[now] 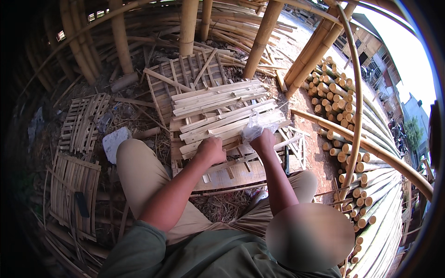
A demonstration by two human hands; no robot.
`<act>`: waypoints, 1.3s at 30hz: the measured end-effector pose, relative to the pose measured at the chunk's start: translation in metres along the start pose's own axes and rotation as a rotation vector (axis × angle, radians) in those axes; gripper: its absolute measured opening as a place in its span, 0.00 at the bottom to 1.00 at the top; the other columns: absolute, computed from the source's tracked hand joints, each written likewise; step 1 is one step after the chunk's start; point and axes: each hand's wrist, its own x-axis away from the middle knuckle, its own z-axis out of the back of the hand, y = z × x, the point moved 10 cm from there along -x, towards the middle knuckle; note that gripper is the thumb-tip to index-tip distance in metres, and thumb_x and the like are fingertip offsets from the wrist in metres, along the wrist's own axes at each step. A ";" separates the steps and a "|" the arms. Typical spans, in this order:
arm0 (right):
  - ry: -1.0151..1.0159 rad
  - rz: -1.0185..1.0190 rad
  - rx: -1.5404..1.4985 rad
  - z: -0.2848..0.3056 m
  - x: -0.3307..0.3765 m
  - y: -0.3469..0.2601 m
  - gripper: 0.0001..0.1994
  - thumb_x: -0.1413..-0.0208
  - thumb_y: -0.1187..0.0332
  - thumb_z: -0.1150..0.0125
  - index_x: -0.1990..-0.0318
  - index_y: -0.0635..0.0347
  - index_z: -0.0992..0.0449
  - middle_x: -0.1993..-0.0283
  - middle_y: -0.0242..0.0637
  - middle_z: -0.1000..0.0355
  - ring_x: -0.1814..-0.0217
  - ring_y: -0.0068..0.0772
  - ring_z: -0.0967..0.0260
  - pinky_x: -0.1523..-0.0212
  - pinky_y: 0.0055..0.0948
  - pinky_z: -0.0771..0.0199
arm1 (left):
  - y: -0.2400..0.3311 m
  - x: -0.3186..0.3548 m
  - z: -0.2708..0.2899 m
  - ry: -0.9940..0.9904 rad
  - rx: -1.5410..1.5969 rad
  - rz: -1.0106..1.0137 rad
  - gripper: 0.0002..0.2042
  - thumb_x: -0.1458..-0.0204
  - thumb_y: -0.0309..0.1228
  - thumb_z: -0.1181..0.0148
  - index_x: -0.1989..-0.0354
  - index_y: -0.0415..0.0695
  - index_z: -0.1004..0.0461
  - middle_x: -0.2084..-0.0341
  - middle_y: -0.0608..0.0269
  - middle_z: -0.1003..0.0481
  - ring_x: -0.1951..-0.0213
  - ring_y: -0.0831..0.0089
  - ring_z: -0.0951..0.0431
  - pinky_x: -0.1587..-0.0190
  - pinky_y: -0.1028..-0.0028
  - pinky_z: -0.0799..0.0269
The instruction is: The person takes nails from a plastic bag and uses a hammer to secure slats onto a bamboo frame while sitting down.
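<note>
I sit low with my knees apart over a slatted bamboo panel (236, 173) on the ground. A loose stack of split bamboo slats (218, 106) lies across the panel in front of me. My left hand (211, 149) is curled into a fist and rests on the near slats; what is inside it is hidden. My right hand (263, 141) grips a crumpled clear plastic bag (259, 123) that lies on the slats' right end.
Finished slatted panels (83, 123) lie at my left, with a pale flat stone (115, 141) by my left knee. Upright bamboo posts (262, 37) stand behind the work. A large pile of cut bamboo poles (366, 185) fills the right side. Scraps litter the ground.
</note>
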 end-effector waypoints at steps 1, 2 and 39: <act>0.053 0.029 -0.010 0.005 0.002 -0.004 0.19 0.50 0.49 0.39 0.64 0.56 0.18 0.67 0.51 0.22 0.62 0.56 0.22 0.62 0.47 0.23 | -0.001 0.000 -0.001 -0.001 -0.001 0.001 0.14 0.50 0.36 0.39 0.60 0.38 0.23 0.60 0.46 0.22 0.56 0.52 0.22 0.50 0.61 0.27; 0.109 0.053 -0.018 0.010 0.004 -0.005 0.17 0.50 0.52 0.39 0.68 0.58 0.18 0.70 0.51 0.22 0.64 0.56 0.22 0.63 0.47 0.23 | 0.001 0.001 0.000 -0.015 -0.003 0.006 0.15 0.50 0.36 0.39 0.59 0.38 0.23 0.60 0.47 0.22 0.55 0.52 0.22 0.50 0.61 0.27; 0.130 -0.017 -0.104 0.020 0.010 0.003 0.20 0.52 0.48 0.38 0.68 0.56 0.17 0.71 0.51 0.22 0.65 0.54 0.22 0.64 0.47 0.23 | 0.025 0.025 0.009 -0.048 -0.103 -0.117 0.16 0.50 0.36 0.40 0.60 0.34 0.23 0.56 0.44 0.25 0.54 0.51 0.22 0.50 0.60 0.25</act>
